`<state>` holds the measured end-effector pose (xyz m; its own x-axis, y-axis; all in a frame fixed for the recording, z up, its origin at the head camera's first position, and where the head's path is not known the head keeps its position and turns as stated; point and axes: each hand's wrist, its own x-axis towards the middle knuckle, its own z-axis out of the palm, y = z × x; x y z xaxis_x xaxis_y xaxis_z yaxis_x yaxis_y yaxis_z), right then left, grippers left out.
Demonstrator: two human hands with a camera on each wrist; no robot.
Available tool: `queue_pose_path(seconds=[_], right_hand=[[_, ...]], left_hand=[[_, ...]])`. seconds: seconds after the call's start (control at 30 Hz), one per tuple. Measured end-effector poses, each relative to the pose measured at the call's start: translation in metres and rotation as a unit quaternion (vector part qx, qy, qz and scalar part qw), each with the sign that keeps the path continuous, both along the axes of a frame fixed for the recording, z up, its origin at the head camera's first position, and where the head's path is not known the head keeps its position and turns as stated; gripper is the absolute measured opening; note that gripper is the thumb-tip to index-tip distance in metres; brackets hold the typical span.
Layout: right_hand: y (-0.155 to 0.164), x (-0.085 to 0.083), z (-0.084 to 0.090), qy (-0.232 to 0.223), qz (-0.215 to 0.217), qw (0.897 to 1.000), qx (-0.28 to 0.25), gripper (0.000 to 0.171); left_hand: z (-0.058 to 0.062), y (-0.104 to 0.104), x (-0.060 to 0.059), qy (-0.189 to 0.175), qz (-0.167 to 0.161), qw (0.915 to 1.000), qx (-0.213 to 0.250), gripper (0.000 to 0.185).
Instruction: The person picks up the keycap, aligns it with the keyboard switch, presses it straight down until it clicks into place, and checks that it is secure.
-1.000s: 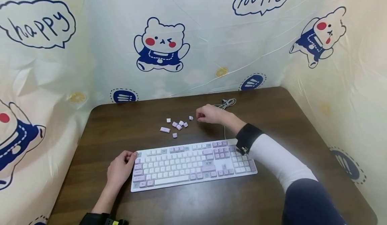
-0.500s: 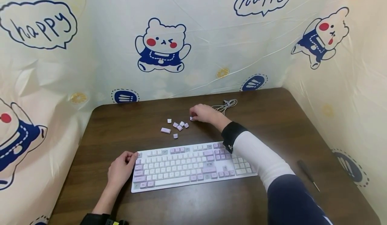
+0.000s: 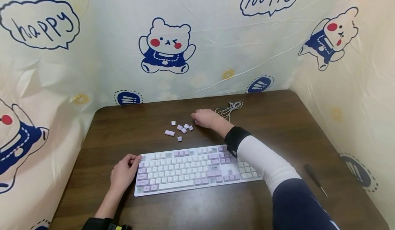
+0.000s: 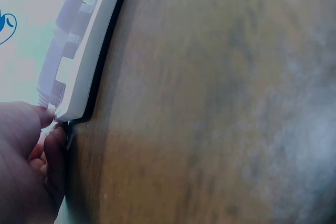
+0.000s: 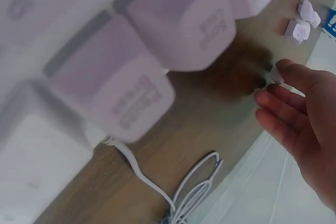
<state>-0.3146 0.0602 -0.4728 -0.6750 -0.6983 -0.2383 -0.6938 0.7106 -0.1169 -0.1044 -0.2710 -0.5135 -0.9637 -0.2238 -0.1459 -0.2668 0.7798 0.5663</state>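
Brown wood-grain table (image 3: 132, 130) is enclosed on the far, left and right sides by a pale sheet (image 3: 216, 37) printed with bears and "happy" bubbles. Beyond the keyboard, a small keycap (image 5: 276, 75) is pinched between the thumb and fingers of the right hand (image 3: 207, 118), just right of a group of loose keycaps (image 3: 184, 130), among which one long piece is seen at the left. By the left hand (image 3: 123, 173), the far left corner of the white and lilac keyboard (image 3: 174, 173) is gripped between thumb and fingers.

In the head view the pinched keycap is almost wholly hidden by the right hand; its legend cannot be made out. Part of the keyboard's right end is covered by a black wristband (image 3: 237, 139) and a white sleeve (image 3: 265, 161), by which the space above that end is crossed. Both arms are cut off at the near edge.

Right of the right hand, a bundled cable (image 3: 233, 105) is laid on the table. Near the right edge, a dark-handled screwdriver (image 3: 314, 177) is left lying, well apart from the keyboard.
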Motion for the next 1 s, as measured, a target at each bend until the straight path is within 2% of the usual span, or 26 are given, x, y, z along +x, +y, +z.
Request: queue_pose_path(seconds=[0.1, 0.47, 0.73, 1.0], right_hand=[[0.0, 0.003, 0.001, -0.003, 0.003, 1.0, 0.002, 0.018], [0.013, 0.001, 0.0, -0.037, -0.012, 0.998, -0.059, 0.009], [0.023, 0.003, 0.0, -0.029, -0.009, 0.998, -0.061, 0.011], [0.044, 0.022, 0.001, -0.018, 0.019, 0.995, -0.101, 0.009]], left_hand=[[-0.001, 0.0, 0.0, 0.003, -0.003, 1.0, 0.0, 0.043], [-0.001, 0.001, 0.0, 0.007, -0.005, 1.0, 0.001, 0.043], [0.0, 0.002, -0.001, 0.001, -0.005, 1.0, 0.006, 0.043], [0.0, 0.001, 0.001, -0.001, -0.001, 1.0, 0.003, 0.043]])
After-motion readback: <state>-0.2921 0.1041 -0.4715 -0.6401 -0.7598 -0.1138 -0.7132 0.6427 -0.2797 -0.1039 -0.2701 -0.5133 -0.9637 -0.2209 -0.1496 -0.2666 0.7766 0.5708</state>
